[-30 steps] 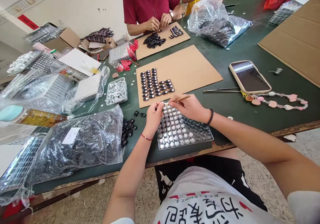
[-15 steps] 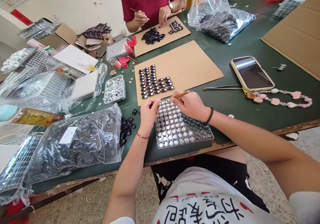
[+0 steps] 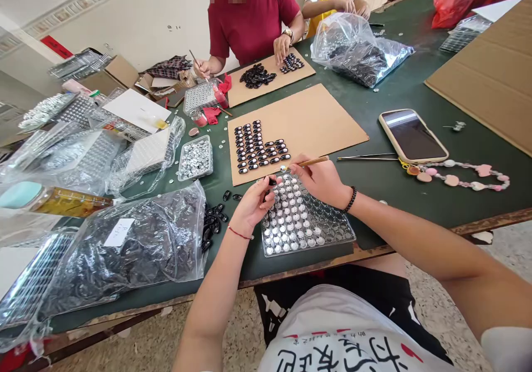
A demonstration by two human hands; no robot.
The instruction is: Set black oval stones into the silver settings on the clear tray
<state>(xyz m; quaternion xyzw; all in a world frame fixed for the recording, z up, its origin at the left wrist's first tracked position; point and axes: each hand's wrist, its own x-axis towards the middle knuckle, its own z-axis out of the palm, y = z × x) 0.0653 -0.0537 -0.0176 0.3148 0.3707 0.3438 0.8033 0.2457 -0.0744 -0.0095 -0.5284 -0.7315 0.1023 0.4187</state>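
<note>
My left hand (image 3: 254, 201) pinches a small glossy black oval piece (image 3: 272, 181) between thumb and fingers, above the left edge of a clear plastic tray (image 3: 334, 217). Rows of pale round discs (image 3: 291, 217) fill much of that tray. Over its far side, my right hand (image 3: 322, 182) grips a thin wooden stick (image 3: 316, 161) like a pen. At the stick's tip is a small pale disc (image 3: 284, 168), close to the black piece but apart from it. Behind both hands, black pieces with white faces (image 3: 249, 139) lie in rows on a cardboard sheet (image 3: 320, 120).
Loose black pieces (image 3: 213, 222) lie beside a bulging plastic bag (image 3: 158, 244) on the left. Behind them stands a tub (image 3: 211, 161) of silvery discs. Tweezers (image 3: 366, 157) and a phone (image 3: 413, 133) rest on the right. A co-worker (image 3: 257, 17) sits opposite.
A black piece now shows in my left hand, which has turned and opened slightly from the tray. The stick's tip is raised off the discs. The co-worker's brush hand has moved left.
</note>
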